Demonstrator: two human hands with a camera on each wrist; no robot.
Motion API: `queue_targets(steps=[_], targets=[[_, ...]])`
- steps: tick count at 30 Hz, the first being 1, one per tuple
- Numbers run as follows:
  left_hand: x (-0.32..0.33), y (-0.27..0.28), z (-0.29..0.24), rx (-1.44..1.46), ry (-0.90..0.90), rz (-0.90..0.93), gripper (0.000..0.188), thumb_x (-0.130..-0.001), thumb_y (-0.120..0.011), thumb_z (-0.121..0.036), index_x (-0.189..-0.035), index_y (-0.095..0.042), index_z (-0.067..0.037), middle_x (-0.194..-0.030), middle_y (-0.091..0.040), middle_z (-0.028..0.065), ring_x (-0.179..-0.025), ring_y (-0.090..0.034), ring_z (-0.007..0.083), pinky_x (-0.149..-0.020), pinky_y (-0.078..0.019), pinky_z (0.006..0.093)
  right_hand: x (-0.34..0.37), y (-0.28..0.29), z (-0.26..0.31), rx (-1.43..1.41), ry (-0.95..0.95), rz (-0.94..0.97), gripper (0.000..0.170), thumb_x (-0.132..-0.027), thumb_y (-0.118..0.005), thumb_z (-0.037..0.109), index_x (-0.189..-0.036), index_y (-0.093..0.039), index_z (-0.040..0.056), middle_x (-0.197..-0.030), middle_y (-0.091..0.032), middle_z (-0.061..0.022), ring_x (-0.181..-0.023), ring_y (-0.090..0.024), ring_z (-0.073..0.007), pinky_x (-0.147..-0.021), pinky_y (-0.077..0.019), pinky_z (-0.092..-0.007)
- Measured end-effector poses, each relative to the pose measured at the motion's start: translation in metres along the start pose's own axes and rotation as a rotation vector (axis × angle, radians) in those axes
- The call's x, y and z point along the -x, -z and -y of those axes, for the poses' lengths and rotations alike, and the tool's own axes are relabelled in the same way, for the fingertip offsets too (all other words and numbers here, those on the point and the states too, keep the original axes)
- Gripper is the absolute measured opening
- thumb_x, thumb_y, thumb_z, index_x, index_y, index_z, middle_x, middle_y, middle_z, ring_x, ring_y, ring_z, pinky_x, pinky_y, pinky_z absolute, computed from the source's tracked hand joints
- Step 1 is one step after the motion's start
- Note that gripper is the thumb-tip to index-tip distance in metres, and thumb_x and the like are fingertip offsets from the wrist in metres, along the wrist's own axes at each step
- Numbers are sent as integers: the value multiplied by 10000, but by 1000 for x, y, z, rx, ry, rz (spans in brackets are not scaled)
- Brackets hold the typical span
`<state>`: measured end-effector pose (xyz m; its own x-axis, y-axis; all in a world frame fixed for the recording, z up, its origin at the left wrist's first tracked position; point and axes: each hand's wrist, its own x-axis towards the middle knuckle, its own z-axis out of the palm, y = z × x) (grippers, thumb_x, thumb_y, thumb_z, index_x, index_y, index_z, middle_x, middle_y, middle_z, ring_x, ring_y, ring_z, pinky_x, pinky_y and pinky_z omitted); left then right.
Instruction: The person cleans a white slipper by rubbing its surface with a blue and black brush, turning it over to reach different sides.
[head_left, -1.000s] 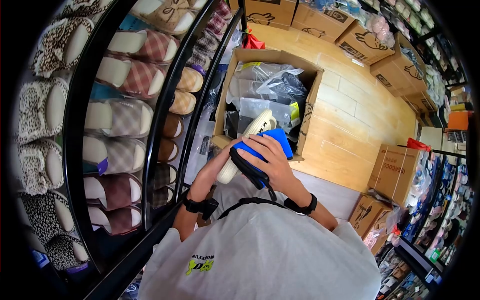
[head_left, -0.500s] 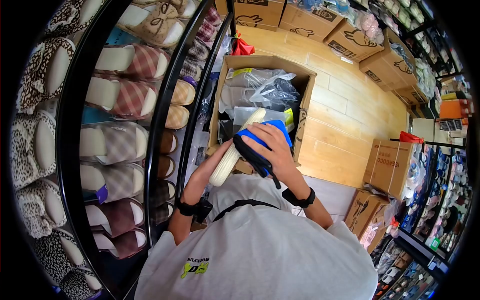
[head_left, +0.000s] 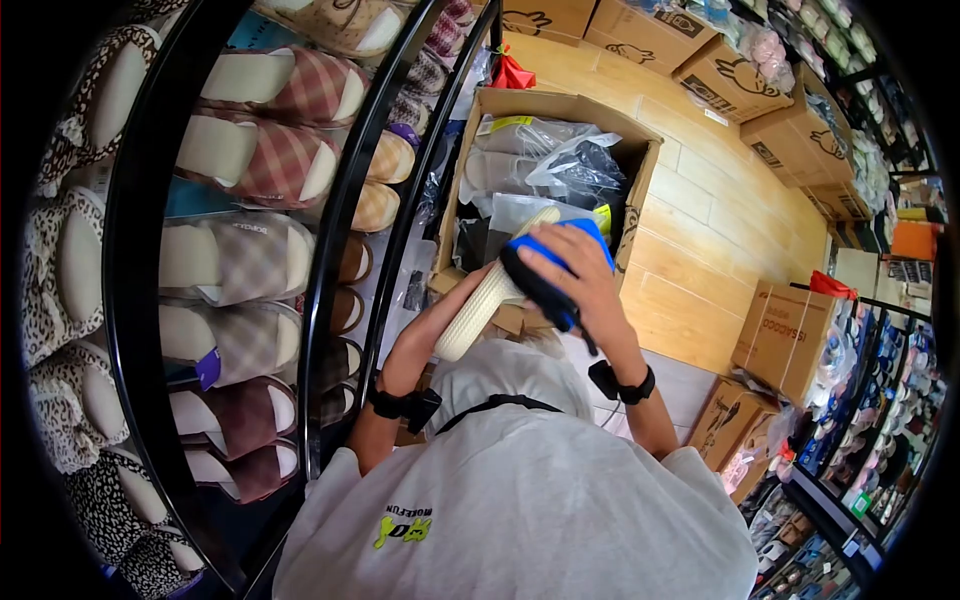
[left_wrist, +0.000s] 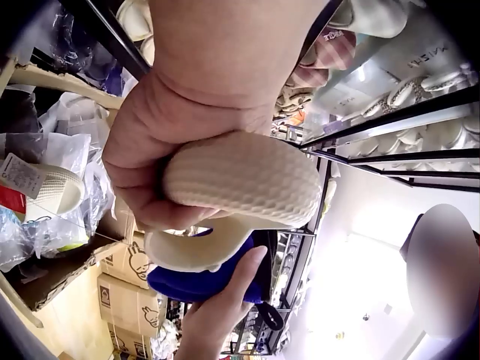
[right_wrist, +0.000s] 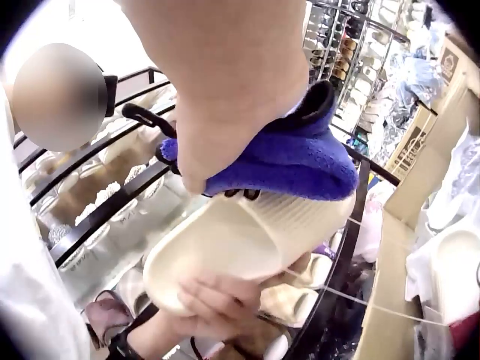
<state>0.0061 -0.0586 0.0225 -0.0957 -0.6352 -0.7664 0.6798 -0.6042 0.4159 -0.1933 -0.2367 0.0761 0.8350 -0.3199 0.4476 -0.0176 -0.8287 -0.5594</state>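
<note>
A cream slipper (head_left: pixel 478 308) with a textured sole is tilted in front of the body, and the left hand (left_wrist: pixel 161 150) grips its side with curled fingers. Over the slipper's strap, the right hand (head_left: pixel 583 272) holds a blue cloth (right_wrist: pixel 300 161) with black edging and a black loop, thumb on one side and fingers on the other. In the right wrist view the cloth lies against the top of the slipper (right_wrist: pixel 225 244), and the left hand's fingers (right_wrist: pixel 217 304) touch its lower side.
An open carton (head_left: pixel 640 215) of bagged slippers stands just beyond the hands. To the left is a black-framed rack (head_left: pixel 335 215) with rows of slippers. More cartons (head_left: pixel 735 80) line the wooden floor (head_left: pixel 700 215) at the back, and others stand on the right.
The right hand and the blue cloth have shifted up and right along the slipper. The slipper stays in the left hand. The head view has swung a little.
</note>
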Motion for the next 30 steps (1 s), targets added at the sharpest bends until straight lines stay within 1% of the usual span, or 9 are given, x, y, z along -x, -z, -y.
queue_targets(steps=[7, 9, 13, 18, 19, 20, 24, 26, 30], targets=[[-3, 12, 30, -70, -143, 42, 570, -1182, -429, -612, -1140, -699, -111, -727, -590, 1, -518, -522, 106, -444, -420, 274, 6, 14, 24, 24, -55, -119, 660, -883, -878, 280, -1509, -701, 169, -1523, -655, -143, -1390, -610, -399, -1176, -479, -512], [-23, 62, 65, -177, -388, 306, 610, -1146, -473, -26, -1746, -366, -53, -1541, -616, 71, -1246, -677, 146, -1028, -555, 261, 14, 12, 36, 22, -2, -69, 635, -901, -826, 257, -1517, -697, 182, -1541, -646, -138, -1407, -603, -390, -1199, -465, -529], [-65, 115, 93, -198, -248, 300, 669, -1097, -522, 36, -1743, -351, -9, -1681, -518, 114, -1476, -550, 184, -1205, -458, 300, 21, 17, 40, 32, 61, 5, 629, -906, -732, 209, -1532, -682, 197, -1539, -645, -133, -1423, -600, -377, -1228, -449, -560], [3, 27, 54, -414, -353, 160, 784, -1010, -631, 144, -1731, -365, -9, -1666, -525, 113, -1481, -537, 171, -1244, -437, 303, 23, 17, 44, 54, -59, -144, 592, -928, -732, 205, -1517, -692, 179, -1544, -642, -144, -1406, -604, -401, -1191, -469, -537], [4, 21, 51, -286, -290, 82, 395, -1088, -546, -248, -1436, -541, -62, -1222, -596, 54, -1021, -565, 141, -850, -435, 278, 27, 13, 44, 86, -22, -142, 603, -917, -743, 203, -1517, -692, 173, -1550, -639, -150, -1400, -606, -403, -1183, -474, -533], [5, 14, 48, -158, -228, 5, 585, -1166, -460, -640, -1141, -718, -116, -778, -666, -5, -562, -593, 111, -456, -433, 254, 31, 9, 46, 119, 18, -140, 614, -906, -755, 201, -1516, -692, 168, -1556, -636, -156, -1395, -608, -405, -1175, -479, -529], [45, -37, 56, -6, -642, -254, 599, -1172, -452, -629, -1178, -720, -94, -822, -705, 31, -598, -630, 134, -493, -479, 258, 40, -10, 69, 100, 226, -21, 654, -880, -732, 164, -1532, -680, 184, -1602, -611, -153, -1448, -603, -358, -1225, -450, -525], [67, -10, 48, -209, -686, 198, 603, -1137, -473, 4, -1730, -362, 2, -1667, -509, 101, -1451, -566, 177, -1231, -462, 309, 42, -11, 67, 111, 230, 5, 672, -877, -736, 177, -1545, -669, 191, -1608, -608, -148, -1472, -591, -345, -1239, -440, -529], [0, 72, 92, -147, -437, 318, 626, -1117, -495, 23, -1728, -363, 14, -1671, -505, 119, -1454, -572, 184, -1212, -473, 307, 36, -4, 63, 36, 13, -134, 629, -911, -778, 231, -1531, -683, 181, -1579, -626, -140, -1412, -599, -391, -1203, -446, -545]])
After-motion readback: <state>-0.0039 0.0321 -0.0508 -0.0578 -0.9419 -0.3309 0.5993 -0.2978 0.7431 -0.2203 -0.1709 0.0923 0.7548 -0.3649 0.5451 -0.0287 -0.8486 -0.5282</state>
